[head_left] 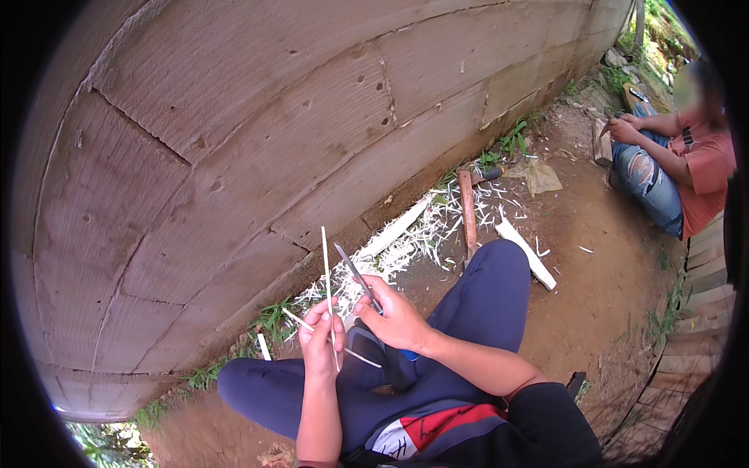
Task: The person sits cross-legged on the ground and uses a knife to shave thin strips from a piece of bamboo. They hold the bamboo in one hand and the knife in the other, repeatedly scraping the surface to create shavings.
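Observation:
My left hand [318, 343] is closed around a thin pale wooden stick [326, 269] that stands nearly upright. A second thin stick [363, 359] crosses below it at a slant and also passes by this hand's fingers. A knife is in my right hand [394, 318], its narrow dark blade [353, 269] pointing up and to the left, close beside the upright stick but apart from it. My right fingers wrap the handle and mostly hide it. Both hands are above my crossed legs.
White wood shavings [421, 246] lie along the concrete wall [257, 156]. Among them is a pale wood strip [398, 228]; another wood piece [527, 253] lies by my knee. A wooden-handled tool [468, 210] rests ahead. At right sits another person [663, 164], hands together.

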`<action>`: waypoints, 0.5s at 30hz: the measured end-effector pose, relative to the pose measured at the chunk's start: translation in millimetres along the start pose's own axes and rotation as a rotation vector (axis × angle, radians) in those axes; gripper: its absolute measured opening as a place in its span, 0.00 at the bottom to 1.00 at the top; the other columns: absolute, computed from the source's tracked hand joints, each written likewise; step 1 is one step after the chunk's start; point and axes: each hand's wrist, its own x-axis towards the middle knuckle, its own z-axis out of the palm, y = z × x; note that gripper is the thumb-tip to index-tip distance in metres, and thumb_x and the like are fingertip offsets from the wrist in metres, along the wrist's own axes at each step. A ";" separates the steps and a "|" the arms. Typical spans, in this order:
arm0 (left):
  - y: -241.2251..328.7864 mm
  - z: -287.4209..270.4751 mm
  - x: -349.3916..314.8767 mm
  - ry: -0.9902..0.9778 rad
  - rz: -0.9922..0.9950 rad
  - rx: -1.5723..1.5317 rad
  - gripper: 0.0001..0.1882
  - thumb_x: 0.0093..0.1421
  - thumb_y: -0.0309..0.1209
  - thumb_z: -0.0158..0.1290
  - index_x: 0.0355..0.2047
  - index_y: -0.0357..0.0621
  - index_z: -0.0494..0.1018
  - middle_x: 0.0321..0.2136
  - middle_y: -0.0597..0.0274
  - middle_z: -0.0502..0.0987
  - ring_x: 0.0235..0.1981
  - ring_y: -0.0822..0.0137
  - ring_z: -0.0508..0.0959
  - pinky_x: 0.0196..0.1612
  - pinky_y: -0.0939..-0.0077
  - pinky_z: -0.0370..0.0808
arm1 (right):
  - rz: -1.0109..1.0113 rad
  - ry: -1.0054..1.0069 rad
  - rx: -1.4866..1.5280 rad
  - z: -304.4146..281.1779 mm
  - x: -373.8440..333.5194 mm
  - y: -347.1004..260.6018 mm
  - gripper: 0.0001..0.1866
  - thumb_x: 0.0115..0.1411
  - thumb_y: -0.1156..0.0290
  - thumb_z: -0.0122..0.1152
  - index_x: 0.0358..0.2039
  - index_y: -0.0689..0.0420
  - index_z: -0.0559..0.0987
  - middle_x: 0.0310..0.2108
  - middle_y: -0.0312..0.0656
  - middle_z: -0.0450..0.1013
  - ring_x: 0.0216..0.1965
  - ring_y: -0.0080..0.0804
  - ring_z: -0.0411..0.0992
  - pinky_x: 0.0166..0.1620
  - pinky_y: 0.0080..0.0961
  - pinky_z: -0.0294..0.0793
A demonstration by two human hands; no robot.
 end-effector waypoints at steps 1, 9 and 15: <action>0.2 -0.6 -0.6 0.005 -0.002 0.000 0.14 0.61 0.27 0.45 0.46 0.33 0.68 0.19 0.63 0.71 0.10 0.79 0.62 0.15 0.88 0.59 | 0.023 -0.012 -0.011 1.2 -2.0 -2.5 0.24 0.58 0.72 0.53 0.54 0.61 0.62 0.30 0.39 0.70 0.34 0.23 0.69 0.38 0.23 0.69; -0.8 -0.2 -0.2 0.026 0.004 0.032 0.14 0.61 0.29 0.44 0.46 0.36 0.67 0.19 0.64 0.68 0.10 0.80 0.62 0.11 0.89 0.57 | 0.050 -0.063 -0.098 3.2 -8.1 -13.9 0.28 0.57 0.71 0.54 0.57 0.59 0.57 0.30 0.42 0.72 0.32 0.30 0.72 0.36 0.28 0.70; 0.7 0.4 -0.9 0.042 -0.002 0.045 0.14 0.61 0.29 0.45 0.45 0.37 0.67 0.19 0.65 0.68 0.09 0.80 0.62 0.10 0.89 0.57 | 0.066 -0.067 -0.026 3.1 -8.4 -13.3 0.34 0.57 0.73 0.52 0.60 0.58 0.48 0.30 0.43 0.70 0.32 0.30 0.69 0.39 0.27 0.68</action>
